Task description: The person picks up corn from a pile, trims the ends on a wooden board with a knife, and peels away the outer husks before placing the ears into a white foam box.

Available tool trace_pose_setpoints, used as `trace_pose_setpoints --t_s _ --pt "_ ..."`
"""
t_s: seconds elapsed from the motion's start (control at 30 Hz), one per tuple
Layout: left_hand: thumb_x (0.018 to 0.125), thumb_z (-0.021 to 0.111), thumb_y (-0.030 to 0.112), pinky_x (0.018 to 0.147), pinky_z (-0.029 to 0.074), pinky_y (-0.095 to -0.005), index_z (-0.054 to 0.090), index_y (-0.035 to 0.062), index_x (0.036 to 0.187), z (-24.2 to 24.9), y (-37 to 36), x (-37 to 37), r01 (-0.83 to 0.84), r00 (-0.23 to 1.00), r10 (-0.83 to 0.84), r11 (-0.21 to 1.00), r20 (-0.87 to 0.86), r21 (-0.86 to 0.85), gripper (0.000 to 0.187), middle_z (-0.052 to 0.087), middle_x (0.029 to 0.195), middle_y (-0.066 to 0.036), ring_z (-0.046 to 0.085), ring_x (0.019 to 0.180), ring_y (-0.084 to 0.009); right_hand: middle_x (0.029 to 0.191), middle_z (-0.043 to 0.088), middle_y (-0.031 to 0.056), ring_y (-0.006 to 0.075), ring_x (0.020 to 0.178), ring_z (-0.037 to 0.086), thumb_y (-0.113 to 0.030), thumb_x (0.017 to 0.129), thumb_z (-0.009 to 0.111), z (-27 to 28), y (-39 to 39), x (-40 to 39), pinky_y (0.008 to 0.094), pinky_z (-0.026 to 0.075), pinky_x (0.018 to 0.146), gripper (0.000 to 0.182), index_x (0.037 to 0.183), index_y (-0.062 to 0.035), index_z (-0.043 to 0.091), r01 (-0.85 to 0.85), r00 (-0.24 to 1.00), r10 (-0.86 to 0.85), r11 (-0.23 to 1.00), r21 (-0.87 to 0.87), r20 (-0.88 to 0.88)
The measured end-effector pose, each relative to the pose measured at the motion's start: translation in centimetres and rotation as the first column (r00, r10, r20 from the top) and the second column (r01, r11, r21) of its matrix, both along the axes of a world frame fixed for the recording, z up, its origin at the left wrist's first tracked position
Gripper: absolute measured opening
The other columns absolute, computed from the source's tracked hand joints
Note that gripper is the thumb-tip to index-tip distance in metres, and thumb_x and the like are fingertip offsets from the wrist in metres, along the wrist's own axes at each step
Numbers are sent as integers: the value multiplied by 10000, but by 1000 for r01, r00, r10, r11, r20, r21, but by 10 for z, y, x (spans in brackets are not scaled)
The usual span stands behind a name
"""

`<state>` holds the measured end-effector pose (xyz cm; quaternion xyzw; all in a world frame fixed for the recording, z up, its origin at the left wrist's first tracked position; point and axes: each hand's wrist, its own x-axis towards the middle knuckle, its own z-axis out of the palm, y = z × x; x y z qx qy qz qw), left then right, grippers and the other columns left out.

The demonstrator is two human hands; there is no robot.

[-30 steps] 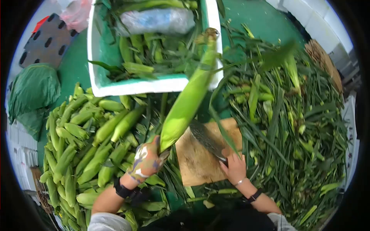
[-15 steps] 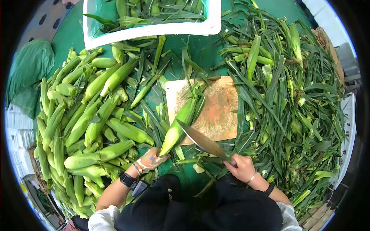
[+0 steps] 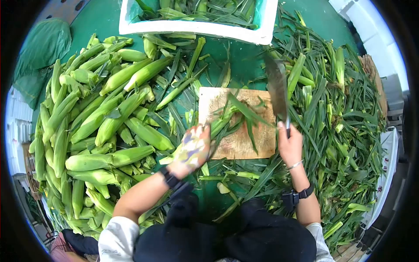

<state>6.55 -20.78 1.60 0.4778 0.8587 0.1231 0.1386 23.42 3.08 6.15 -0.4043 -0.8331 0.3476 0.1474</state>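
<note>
Corn (image 3: 220, 124) lies slantwise on the board (image 3: 257, 144), its near end under my gloved left hand (image 3: 192, 148), which presses down on it with fingers curled so it cannot roll. My right hand (image 3: 290, 144) is closed tight round the handle of the cleaver (image 3: 276, 89), blade lifted upright above the board's far right corner, clear of my other hand. Husked ears (image 3: 109, 126) are heaped to my left and leaves (image 3: 340, 122) to my right, each pile within reach of one hand.
</note>
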Motion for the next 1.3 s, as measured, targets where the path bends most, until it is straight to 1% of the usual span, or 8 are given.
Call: trace_pose_setpoints --t_s 0.07,0.2,0.33,0.53,0.63,0.73,1.03,1.3 --pt "965 361 252 774 494 -458 537 3 1079 -37 19 -16 -116 993 116 991 -1 -60 325 612 988 -218 613 891 -380 525 431 58 125 456 459 -281 937 570 40 -20 -11 339 369 450 342 737 -14 496 46 945 -164 924 -379 -284" --pt "965 342 206 751 503 -449 554 10 1043 -31 33 -23 -121 992 124 986 14 -119 299 618 989 -207 624 873 -364 546 478 53 148 443 473 -273 937 563 70 -48 -10 317 380 443 296 770 -34 512 -42 848 -163 928 -371 -504" --pt "938 389 155 744 508 -428 533 3 1073 -33 34 -21 -133 991 136 980 10 -148 249 611 989 -187 616 901 -348 553 522 101 246 481 566 -243 900 602 43 -72 -2 339 442 475 258 820 -6 538 -293 916 327 941 170 -233" --pt "831 595 186 820 506 -390 504 -30 1168 -3 6 -19 -14 991 53 957 126 -291 410 609 1058 -252 624 964 -340 696 605 278 427 664 621 -324 918 557 -41 -56 7 471 486 582 380 861 48 607 -204 920 260 957 -208 294" --pt "838 706 260 773 518 -322 483 -28 1234 -80 -34 -32 -131 689 -10 982 725 137 537 652 1052 -134 634 915 -185 673 592 284 432 670 617 -340 917 565 -27 -63 7 472 480 595 405 798 46 598 -183 935 230 965 -188 272" --pt "925 610 196 725 532 -281 542 32 1192 -72 -34 -13 -547 -330 55 802 942 -239 321 648 1045 -50 636 883 -129 628 576 260 429 620 601 -318 913 579 -6 -86 6 466 463 564 377 780 34 567 -163 975 183 974 -155 129" --pt "982 479 362 803 541 -333 540 58 1222 -31 -37 10 -660 -461 70 640 884 -395 392 642 1103 -80 636 944 -190 599 588 151 353 565 612 -185 788 699 1 -110 32 435 489 502 272 812 -37 472 -646 763 641 757 99 76" --pt "984 444 416 744 533 -300 399 52 1401 33 -20 14 -567 -115 197 792 974 -227 555 618 1127 -72 623 879 -147 618 616 207 351 579 642 -345 895 555 -49 -30 16 458 527 560 346 798 -13 565 -431 818 293 882 189 496"
